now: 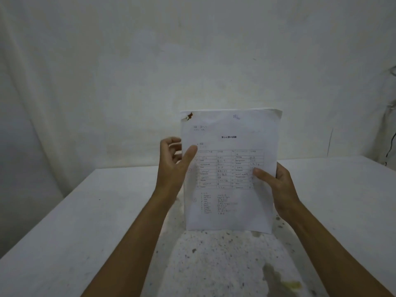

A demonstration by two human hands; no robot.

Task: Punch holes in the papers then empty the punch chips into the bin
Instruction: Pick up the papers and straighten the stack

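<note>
A thin stack of printed papers [230, 168] stands upright in front of me, its bottom edge resting on or just above the table. It shows a table of text and a torn, stained top left corner. My left hand [174, 166] is at its left edge, thumb on the front, fingers loosely spread behind. My right hand [276, 185] grips the right edge, thumb pressed on the front. No hole punch and no bin are in view.
A white table [85, 221] with a speckled, stained surface stretches to a white wall. A dark cable [391, 146] hangs at the far right edge by the wall.
</note>
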